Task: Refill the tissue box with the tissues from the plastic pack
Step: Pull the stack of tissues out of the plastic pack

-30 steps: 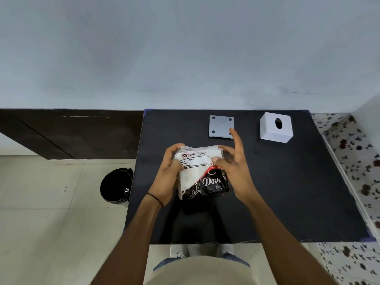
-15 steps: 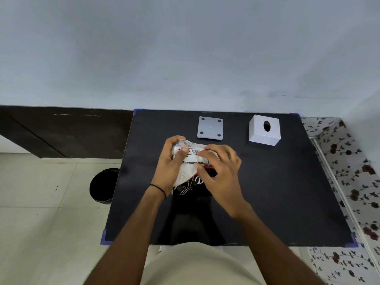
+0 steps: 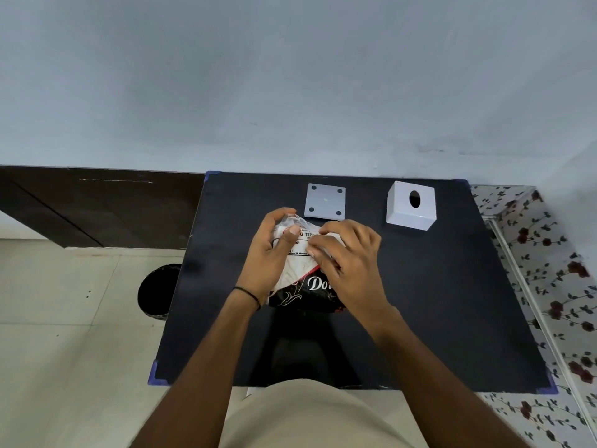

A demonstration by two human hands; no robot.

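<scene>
Both hands pinching the tissue pack's top

Left hand (image 3: 269, 253) and right hand (image 3: 350, 257), fingers curled, grip the plastic tissue pack (image 3: 298, 273); beyond them sits the white tissue box (image 3: 411, 210).

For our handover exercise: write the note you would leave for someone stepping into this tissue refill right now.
Left hand: grip on the left side of the plastic pack.
Right hand: grip pinching the pack's top, working it open.
Tissue box stands at the table's far right, apart from its grey base plate.
Done: box taken apart.
Left: open pack, load tissues, refit base.
</scene>
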